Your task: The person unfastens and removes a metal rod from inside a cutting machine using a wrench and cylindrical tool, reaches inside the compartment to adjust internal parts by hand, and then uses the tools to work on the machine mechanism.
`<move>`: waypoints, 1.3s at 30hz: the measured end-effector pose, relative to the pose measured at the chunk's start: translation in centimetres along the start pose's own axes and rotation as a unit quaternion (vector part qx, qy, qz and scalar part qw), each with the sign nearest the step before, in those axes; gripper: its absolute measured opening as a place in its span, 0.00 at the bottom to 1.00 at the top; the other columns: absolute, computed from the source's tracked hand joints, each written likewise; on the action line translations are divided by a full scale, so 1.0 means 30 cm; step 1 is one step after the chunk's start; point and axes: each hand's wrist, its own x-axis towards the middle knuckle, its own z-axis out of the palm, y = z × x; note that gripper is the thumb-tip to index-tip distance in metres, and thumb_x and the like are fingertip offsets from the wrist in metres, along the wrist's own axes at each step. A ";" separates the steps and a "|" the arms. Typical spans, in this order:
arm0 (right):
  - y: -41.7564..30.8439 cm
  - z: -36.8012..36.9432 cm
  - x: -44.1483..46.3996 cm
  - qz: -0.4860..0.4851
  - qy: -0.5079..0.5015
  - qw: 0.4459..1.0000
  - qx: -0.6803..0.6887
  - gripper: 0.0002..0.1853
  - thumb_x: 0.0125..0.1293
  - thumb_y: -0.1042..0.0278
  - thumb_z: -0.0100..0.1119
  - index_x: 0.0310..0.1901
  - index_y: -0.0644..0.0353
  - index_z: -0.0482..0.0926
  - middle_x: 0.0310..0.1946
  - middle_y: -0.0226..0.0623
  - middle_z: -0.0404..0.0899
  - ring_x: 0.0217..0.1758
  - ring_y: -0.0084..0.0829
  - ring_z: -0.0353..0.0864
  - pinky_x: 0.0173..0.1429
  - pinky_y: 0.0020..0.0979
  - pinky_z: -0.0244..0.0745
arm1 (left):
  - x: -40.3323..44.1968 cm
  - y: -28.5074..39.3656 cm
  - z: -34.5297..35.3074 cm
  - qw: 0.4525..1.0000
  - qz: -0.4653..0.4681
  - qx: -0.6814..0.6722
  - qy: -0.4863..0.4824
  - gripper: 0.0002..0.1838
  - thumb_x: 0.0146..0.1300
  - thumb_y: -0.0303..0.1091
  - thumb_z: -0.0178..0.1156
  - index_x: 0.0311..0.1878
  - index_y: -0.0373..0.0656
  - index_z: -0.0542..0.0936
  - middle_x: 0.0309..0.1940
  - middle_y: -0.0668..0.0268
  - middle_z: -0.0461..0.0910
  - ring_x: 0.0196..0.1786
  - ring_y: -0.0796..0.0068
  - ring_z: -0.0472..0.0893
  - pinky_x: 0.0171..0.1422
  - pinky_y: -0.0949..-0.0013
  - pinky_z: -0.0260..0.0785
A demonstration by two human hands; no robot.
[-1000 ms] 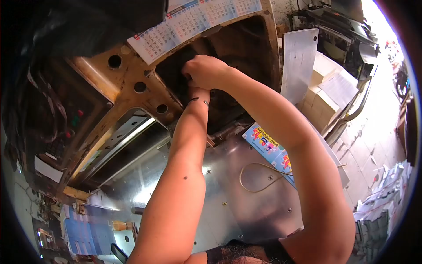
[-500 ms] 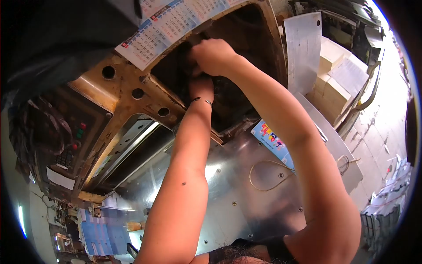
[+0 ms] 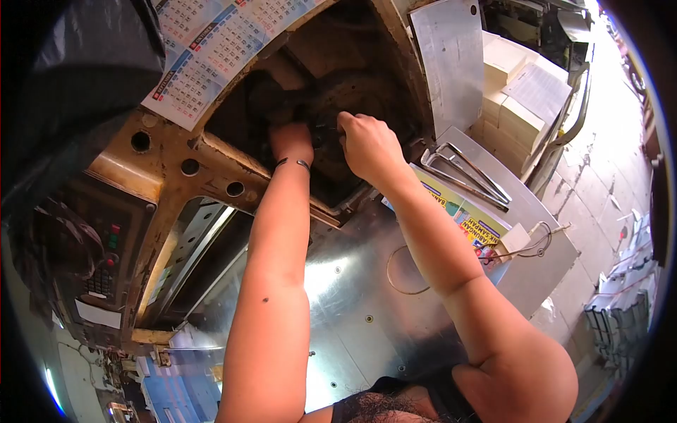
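Both my hands are inside the dark, open cavity of a worn brown machine frame (image 3: 206, 169). My left hand (image 3: 290, 143) reaches deepest, with a thin dark band at its wrist; its fingers disappear into shadow beside dark machine parts (image 3: 331, 90). To its right, my right hand (image 3: 371, 146) is closed, its fingers curled toward those parts near the front of the cavity. Whatever lies in its grip is too dark to make out. A printed calendar sheet (image 3: 218, 60) hangs along the cavity's upper left edge.
A shiny metal table (image 3: 352, 303) lies below my arms, carrying a yellow printed booklet (image 3: 441, 194), a bent metal rod frame (image 3: 469, 173) and a wire loop (image 3: 390, 278). Paper stacks (image 3: 508, 130) stand at right. A button panel (image 3: 106, 247) is at left.
My right hand has moved right and down, away from my left hand, which stays inside the cavity. The view has shifted, showing more of the booklet and the rod frame.
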 end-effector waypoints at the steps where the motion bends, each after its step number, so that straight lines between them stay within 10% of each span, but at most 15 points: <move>1: 0.000 0.015 -0.010 0.007 -0.005 1.000 0.008 0.09 0.65 0.71 0.65 0.46 0.60 0.80 0.42 0.50 0.85 0.49 0.56 0.85 0.52 0.52 0.80 | -0.004 0.000 -0.004 1.000 -0.003 -0.002 -0.006 0.09 0.67 0.31 0.61 0.40 0.53 0.91 0.44 0.62 0.91 0.50 0.60 0.90 0.57 0.54 0.73; 15: -0.044 0.147 -0.110 0.029 -0.020 0.999 0.012 0.13 0.66 0.77 0.55 0.52 0.59 0.71 0.46 0.55 0.80 0.43 0.58 0.87 0.46 0.54 0.84 | -0.002 0.004 -0.008 1.000 0.000 0.009 -0.016 0.11 0.68 0.31 0.59 0.42 0.55 0.91 0.46 0.65 0.91 0.52 0.63 0.90 0.59 0.55 0.73; 24: -0.048 -0.005 0.116 -0.090 -0.145 0.976 -0.138 0.08 0.60 0.72 0.61 0.35 0.58 0.89 0.39 0.48 0.90 0.45 0.47 0.92 0.47 0.43 0.87 | 0.004 -0.008 0.009 1.000 0.013 -0.023 -0.009 0.10 0.65 0.31 0.62 0.41 0.54 0.91 0.46 0.61 0.91 0.53 0.58 0.89 0.58 0.54 0.75; 39: -0.067 -0.044 0.170 -0.237 -0.198 0.892 -0.329 0.12 0.70 0.64 0.57 0.45 0.51 0.91 0.46 0.38 0.91 0.53 0.38 0.91 0.51 0.40 0.86 | -0.012 -0.018 0.032 0.998 0.038 -0.025 0.040 0.10 0.65 0.33 0.60 0.39 0.51 0.91 0.43 0.57 0.91 0.49 0.56 0.90 0.54 0.50 0.75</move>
